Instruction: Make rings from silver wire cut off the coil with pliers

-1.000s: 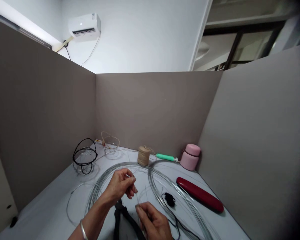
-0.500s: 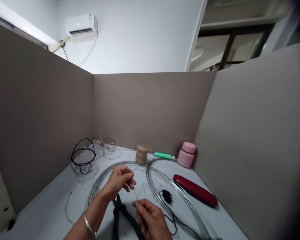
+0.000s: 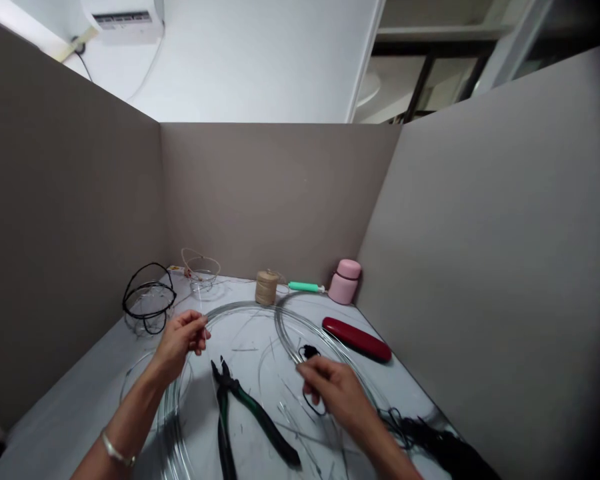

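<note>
our left hand [image 3: 180,340] pinches its fingers [image 3: 196,330] together, we cannot tell if they grasp thin wire; our right hand [image 3: 330,390] is half open near the black cord [image 3: 309,351], and green pliers [image 3: 230,387] lie between them in the lower middle; we should keep the pinch firm

Green-handled pliers [image 3: 240,407] block the desk [image 3: 65,400] between the left hand [image 3: 180,343] and right hand [image 3: 330,390]; wire coils [image 3: 240,305] lie beyond.

White table [image 3: 70,393]: wire coils [image 3: 235,304], pliers [image 3: 245,403], twine spool [image 3: 267,288], red case [image 3: 357,339].
</note>
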`<state>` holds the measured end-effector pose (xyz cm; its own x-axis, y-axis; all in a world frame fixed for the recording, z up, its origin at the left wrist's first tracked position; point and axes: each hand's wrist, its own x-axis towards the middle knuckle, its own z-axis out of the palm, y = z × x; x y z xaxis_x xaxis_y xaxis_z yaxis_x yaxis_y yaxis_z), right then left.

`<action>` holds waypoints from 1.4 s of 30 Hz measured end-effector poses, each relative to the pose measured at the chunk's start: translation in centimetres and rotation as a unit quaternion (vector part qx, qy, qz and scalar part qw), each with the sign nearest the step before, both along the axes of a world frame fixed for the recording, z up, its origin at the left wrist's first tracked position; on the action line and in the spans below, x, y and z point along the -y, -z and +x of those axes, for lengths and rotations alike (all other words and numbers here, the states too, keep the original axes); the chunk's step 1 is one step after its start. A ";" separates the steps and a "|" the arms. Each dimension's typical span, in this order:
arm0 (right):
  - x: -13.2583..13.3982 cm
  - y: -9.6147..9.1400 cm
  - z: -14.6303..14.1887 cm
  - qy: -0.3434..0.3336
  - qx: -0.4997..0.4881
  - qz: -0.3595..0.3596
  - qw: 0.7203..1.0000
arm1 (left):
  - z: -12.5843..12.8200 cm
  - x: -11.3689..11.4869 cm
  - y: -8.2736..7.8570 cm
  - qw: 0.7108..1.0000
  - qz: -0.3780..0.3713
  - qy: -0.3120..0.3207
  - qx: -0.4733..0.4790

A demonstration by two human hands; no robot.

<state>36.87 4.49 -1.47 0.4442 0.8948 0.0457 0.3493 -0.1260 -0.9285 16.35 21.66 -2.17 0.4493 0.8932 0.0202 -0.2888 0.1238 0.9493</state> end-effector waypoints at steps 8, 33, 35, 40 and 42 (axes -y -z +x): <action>3.3 0.4 3.3 0.059 0.082 -0.061 0.993 | 1.4 1.3 3.0 0.987 -0.115 0.104 0.048; 1.9 6.9 -12.8 0.120 0.560 -0.070 0.817 | 2.4 2.2 5.4 0.960 -0.134 0.245 0.013; 1.7 7.4 -13.9 0.117 0.537 -0.069 0.833 | 2.3 2.1 5.5 0.963 -0.129 0.238 0.008; 1.5 8.1 -14.1 0.126 0.461 -0.111 0.871 | 2.3 2.1 5.4 0.968 -0.120 0.219 -0.024; 2.1 6.3 -12.5 0.069 0.399 -0.125 0.906 | 2.3 2.1 5.2 0.970 -0.122 0.210 -0.031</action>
<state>24.41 2.44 -7.78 0.4674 0.8598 0.2056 0.8618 -0.3913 -0.3228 18.65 19.55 -7.38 0.7685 0.6056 -0.2067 -0.1082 0.4413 0.8908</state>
